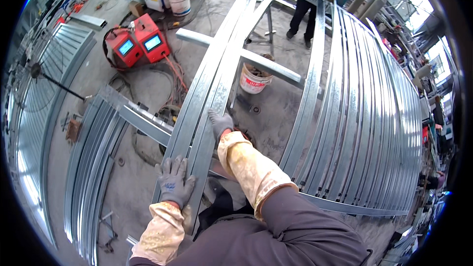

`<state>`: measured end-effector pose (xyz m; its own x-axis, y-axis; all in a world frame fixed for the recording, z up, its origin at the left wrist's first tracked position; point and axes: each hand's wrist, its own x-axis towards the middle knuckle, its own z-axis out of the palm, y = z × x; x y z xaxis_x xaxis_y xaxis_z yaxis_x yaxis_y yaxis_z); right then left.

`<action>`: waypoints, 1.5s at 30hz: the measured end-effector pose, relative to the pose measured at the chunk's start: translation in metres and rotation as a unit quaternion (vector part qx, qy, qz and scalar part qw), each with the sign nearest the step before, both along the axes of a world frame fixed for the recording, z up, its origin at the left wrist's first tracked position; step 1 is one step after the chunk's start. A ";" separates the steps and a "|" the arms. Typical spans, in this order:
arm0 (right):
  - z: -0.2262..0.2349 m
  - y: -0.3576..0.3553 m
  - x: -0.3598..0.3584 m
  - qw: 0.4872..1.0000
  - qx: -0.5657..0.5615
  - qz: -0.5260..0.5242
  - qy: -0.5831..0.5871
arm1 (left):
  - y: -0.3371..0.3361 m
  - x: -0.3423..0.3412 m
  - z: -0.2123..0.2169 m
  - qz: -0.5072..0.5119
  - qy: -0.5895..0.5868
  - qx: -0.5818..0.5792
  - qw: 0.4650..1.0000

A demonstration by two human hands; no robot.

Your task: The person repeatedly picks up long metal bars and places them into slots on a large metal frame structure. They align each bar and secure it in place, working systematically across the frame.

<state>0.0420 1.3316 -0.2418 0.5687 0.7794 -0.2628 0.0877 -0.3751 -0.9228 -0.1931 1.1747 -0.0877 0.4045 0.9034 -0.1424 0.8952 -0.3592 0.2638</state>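
Observation:
Two long galvanized steel profiles lie side by side in front of me, a left profile (207,64) and a right profile (222,84), running away toward the far end. My left hand (176,184), in a grey work glove, rests on their near part with its fingers spread. Farther along, my right hand (221,125), also gloved in grey, is closed over the right edge of the right profile; the fingers on its underside are hidden. Stained pale sleeve covers reach over both forearms. A steel crossbar (271,66) passes beneath the profiles.
Many parallel steel profiles (364,118) lie on the right, and a bundle (88,167) stands at left. Two red machines with screens (140,42) and cables sit on the floor. A bucket (253,80) stands beyond my right hand. Another person (315,0) stands at the far end.

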 end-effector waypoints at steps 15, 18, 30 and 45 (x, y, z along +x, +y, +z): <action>0.053 0.027 0.065 0.990 0.110 -0.019 0.083 | 0.003 -0.044 -0.030 0.047 -0.095 0.049 0.993; 0.074 0.045 0.116 0.989 0.131 -0.009 0.074 | -0.003 -0.042 -0.037 0.068 -0.040 0.074 0.994; 0.064 0.068 0.280 0.989 0.144 -0.042 0.000 | -0.002 -0.019 -0.028 0.092 0.060 0.042 0.993; 0.042 0.062 0.364 0.989 0.137 -0.060 -0.017 | 0.002 -0.024 -0.040 0.025 0.146 0.114 0.982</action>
